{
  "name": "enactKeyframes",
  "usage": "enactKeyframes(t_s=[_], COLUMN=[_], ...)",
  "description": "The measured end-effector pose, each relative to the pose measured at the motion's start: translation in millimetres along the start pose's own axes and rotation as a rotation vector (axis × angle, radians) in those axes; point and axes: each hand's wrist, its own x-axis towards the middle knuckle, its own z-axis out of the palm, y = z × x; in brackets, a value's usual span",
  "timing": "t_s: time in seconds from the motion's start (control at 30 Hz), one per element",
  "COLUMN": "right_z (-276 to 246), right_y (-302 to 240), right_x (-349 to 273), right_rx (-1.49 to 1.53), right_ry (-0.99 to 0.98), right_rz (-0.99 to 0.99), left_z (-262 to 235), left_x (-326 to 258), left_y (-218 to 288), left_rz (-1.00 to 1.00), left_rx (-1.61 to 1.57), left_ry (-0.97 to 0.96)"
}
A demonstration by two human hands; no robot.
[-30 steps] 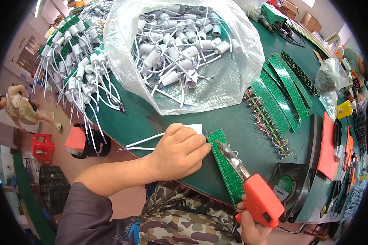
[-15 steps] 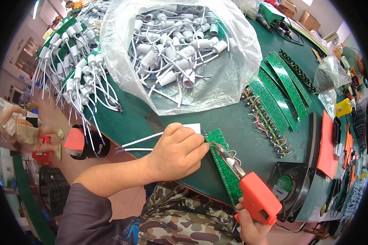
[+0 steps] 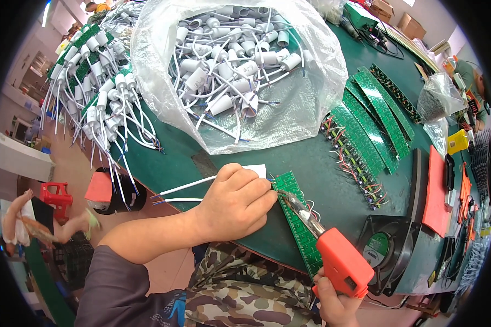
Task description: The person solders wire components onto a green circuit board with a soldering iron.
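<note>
My left hand (image 3: 237,199) is closed, fingers pinched around a white lamp cap (image 3: 259,170) whose body is mostly hidden behind it. Two white cables (image 3: 185,188) with stripped blue-tipped ends stick out to the left of the hand. Just right of my fingertips, a narrow green circuit board (image 3: 305,240) lies at the table's near edge. My right hand (image 3: 335,305) grips a red soldering gun (image 3: 345,262). Its tip reaches the upper end of the board, close beside my left fingertips; whether it touches a wire there is too small to tell.
A clear plastic bag (image 3: 278,131) of white lamp caps stands behind my hands. Wired boards (image 3: 101,82) are piled at the left. More green boards (image 3: 365,120) lie at right, near a black fan (image 3: 390,250). Another person (image 3: 38,218) is at far left.
My hands, the soldering gun and the board hold almost the same place. The person at far left has moved nearer, past the red stool. The view has shifted very slightly.
</note>
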Motion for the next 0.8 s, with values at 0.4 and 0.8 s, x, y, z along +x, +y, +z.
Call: enactKeyframes(t_s=[0.4,0.8], right_z=[0.2,-5.8], right_y=[-3.9,-2.0], right_x=[-0.6,-10.4], right_rx=[-0.009,0.012], right_ry=[0.012,-0.035], right_rz=[0.013,-0.056], left_z=[-1.0,-1.6], left_x=[0.1,-1.5], left_y=[-0.4,-0.5], left_rz=[0.002,0.004], left_rx=[0.004,-0.015], left_ry=[-0.003,-0.027])
